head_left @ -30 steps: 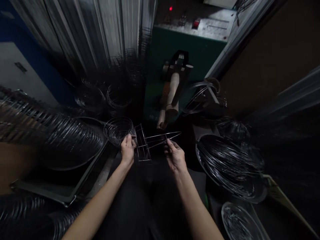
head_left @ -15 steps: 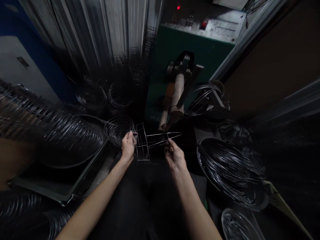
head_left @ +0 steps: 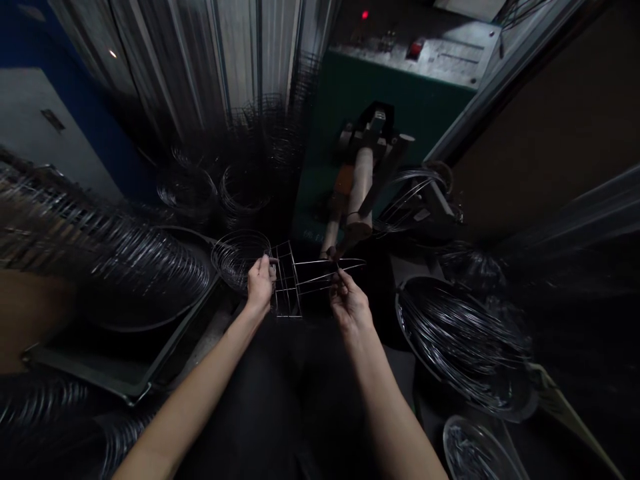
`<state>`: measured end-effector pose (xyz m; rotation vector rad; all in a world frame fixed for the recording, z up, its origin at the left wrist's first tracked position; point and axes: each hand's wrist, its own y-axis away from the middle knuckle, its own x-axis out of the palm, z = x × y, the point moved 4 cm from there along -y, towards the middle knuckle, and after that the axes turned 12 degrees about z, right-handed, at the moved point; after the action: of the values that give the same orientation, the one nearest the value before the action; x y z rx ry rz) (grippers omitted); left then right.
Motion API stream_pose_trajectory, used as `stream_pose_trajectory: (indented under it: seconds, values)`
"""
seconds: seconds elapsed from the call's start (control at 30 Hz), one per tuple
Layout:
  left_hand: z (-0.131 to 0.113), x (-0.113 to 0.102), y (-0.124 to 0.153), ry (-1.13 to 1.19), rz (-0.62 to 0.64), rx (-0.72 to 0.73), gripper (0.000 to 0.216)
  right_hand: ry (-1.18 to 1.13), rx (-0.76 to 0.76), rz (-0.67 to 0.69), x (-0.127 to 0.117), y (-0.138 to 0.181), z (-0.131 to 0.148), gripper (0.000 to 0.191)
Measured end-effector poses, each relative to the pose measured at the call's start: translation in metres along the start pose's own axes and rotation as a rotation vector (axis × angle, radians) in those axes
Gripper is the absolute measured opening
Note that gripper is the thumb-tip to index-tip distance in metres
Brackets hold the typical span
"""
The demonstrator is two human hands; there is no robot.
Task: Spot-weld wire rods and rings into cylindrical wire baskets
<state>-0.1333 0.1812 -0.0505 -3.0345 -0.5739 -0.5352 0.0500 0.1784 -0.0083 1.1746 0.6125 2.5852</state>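
Note:
A small wire rack (head_left: 299, 288) of thin metal rods stretches between my two hands. My left hand (head_left: 261, 280) is closed on its left end, near the ladder-like crosswires. The fingers of my right hand (head_left: 349, 297) pinch at its long wires on the right; whether they also hold a separate short wire is too small to tell. Those long wires pass just beneath the tip of the lower electrode arm (head_left: 331, 245) of a green welding machine (head_left: 330, 133). The upper cylindrical arm (head_left: 363, 180) sits above and behind my right hand.
Stacked wire racks (head_left: 150, 260) fill the left side above a green tray (head_left: 95, 380). Wire coils (head_left: 237, 257) stand behind my left hand. At right are a basin (head_left: 403, 320) of bent wires and a bowl (head_left: 450, 433) of short metal pieces.
The rack has been raised slightly, and its long wires now lie at the lower electrode tip. Both hands keep their grip. The whole view has shifted a little.

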Motion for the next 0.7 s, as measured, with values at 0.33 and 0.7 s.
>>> stream_pose_trajectory:
  seconds: [0.33, 0.7]
  values:
    - [-0.005, 0.002, 0.004, 0.112, 0.039, -0.057, 0.03, 0.001, -0.008, 0.049, -0.02, 0.007, 0.002, 0.01]
    - [-0.015, 0.002, -0.007, 0.137, -0.001, -0.05, 0.025, 0.152, -0.044, 0.026, -0.059, 0.01, 0.011, 0.018]
